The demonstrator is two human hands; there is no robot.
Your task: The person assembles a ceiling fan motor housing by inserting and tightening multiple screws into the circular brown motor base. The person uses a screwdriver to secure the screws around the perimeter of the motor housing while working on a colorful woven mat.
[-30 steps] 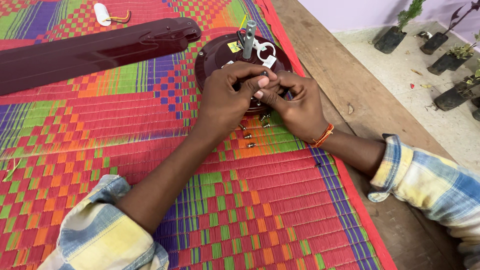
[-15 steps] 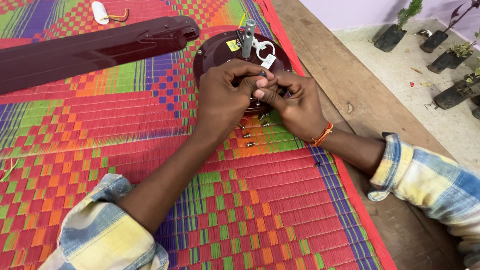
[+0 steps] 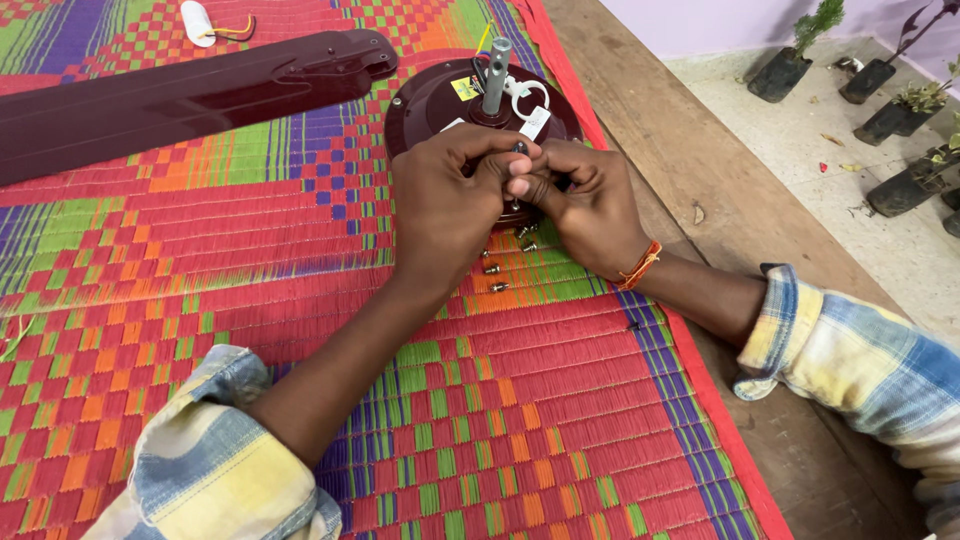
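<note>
Two bare hands meet over the near edge of a dark maroon fan motor housing in the head view. The left hand and the right hand touch at the fingertips, with fingers pinched together on a small part between them; that part is too hidden to tell what it is. The round housing lies on a woven mat of red, green, orange and purple, and a grey metal shaft stands upright from its middle. White wire loops and small tags lie on the housing just beside the shaft. Several small screws lie on the mat right below the hands, close to the housing's near rim. A long maroon fan blade stretches across the mat to the left, its end near the housing. A white cylindrical part with yellow wires lies at the mat's far edge. On the right wrist sits an orange thread band. Beyond the mat's right edge a wooden plank runs along, and black potted plants stand on the floor further right.
</note>
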